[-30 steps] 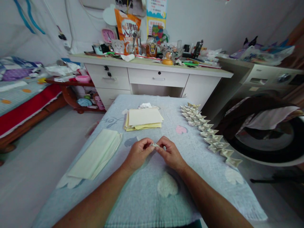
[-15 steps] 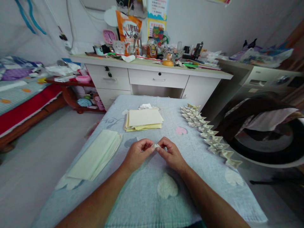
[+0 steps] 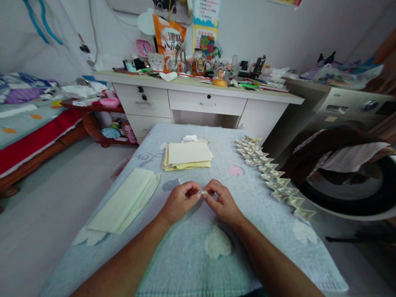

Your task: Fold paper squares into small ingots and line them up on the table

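A small piece of folded paper (image 3: 202, 192) is pinched between my two hands over the middle of the cloth-covered table. My left hand (image 3: 181, 201) grips its left end between thumb and fingers. On its right end, the thumb and fingers of my right hand (image 3: 223, 201) are closed; most of the paper is hidden by the fingertips. Several folded paper boats (image 3: 272, 175) stand in rows along the table's right side. Beyond my hands lies a stack of cream and yellow paper sheets (image 3: 189, 153). To the left rests a pile of pale green paper (image 3: 125, 202).
A light blue cloth (image 3: 185, 264) covers the table. Behind the stack sits a crumpled white tissue (image 3: 189, 138). Past the far edge stands a white desk (image 3: 207, 101) crowded with jars and packets. At right is a washing machine (image 3: 346, 103) with clothes in its open door.
The folded paper has shifted very slightly between my fingertips. Both hands stay pinched at nearly the same spot, and the view has moved a little.
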`<act>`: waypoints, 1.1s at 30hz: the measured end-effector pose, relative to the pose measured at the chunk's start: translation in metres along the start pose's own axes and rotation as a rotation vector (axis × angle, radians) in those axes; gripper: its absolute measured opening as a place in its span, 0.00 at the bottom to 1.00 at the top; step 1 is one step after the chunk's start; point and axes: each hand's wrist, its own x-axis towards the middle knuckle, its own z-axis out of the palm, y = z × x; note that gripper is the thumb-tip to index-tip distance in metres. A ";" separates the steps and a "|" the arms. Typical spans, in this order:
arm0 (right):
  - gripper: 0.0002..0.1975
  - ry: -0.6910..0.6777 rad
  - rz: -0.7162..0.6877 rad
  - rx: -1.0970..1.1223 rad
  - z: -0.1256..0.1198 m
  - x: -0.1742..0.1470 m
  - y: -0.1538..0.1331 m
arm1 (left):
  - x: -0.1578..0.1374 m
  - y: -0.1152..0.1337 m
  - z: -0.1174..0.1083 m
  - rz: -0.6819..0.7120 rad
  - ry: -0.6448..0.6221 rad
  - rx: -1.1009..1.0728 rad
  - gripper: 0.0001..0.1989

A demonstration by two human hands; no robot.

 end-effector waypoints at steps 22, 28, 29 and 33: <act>0.08 0.001 0.057 0.038 -0.002 0.000 0.006 | 0.003 -0.007 0.003 0.037 0.075 -0.050 0.08; 0.04 0.011 0.035 -0.097 -0.004 -0.001 0.009 | 0.003 -0.007 0.001 0.094 0.101 0.027 0.05; 0.05 0.019 0.029 -0.109 -0.004 -0.001 0.009 | 0.003 -0.007 0.002 0.087 0.102 0.046 0.05; 0.08 0.058 0.023 -0.116 -0.002 -0.001 0.010 | 0.002 -0.008 0.004 0.089 0.093 0.143 0.06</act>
